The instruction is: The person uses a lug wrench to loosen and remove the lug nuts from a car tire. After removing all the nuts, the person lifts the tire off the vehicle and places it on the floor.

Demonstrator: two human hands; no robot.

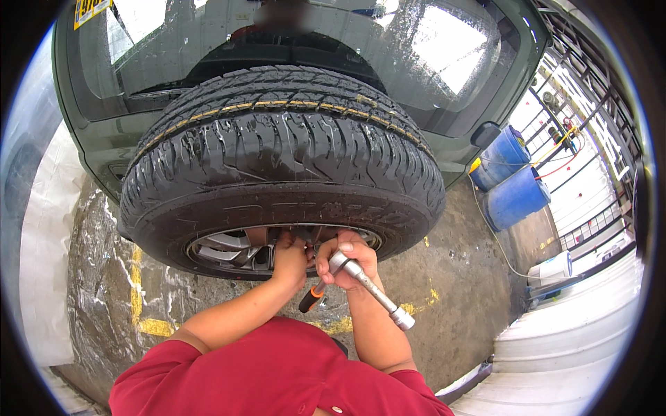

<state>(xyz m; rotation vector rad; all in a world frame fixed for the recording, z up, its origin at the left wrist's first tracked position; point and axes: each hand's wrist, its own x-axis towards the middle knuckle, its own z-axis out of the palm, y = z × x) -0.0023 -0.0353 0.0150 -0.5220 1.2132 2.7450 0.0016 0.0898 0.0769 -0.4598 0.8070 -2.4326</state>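
Observation:
A wet black spare tyre [281, 156] is mounted on the back of a dark green vehicle [107, 125]. My left hand [291, 256] reaches into the lower middle of its alloy wheel [229, 249]; the fingertips are hidden. Just to its right, my right hand [350, 263] grips a silver socket wrench [378, 298], whose long socket end angles down and right. An orange-and-black handle [312, 298] hangs below that hand. Whether either hand touches a nut at the hub, I cannot make out.
Two blue barrels [517, 204] with hoses stand at right, near a white bucket [551, 267] and metal racking. The wet concrete floor [472, 277] has worn yellow lines. A pale wall or sheet [41, 256] runs along the left, and white corrugated panels [541, 347] line the lower right.

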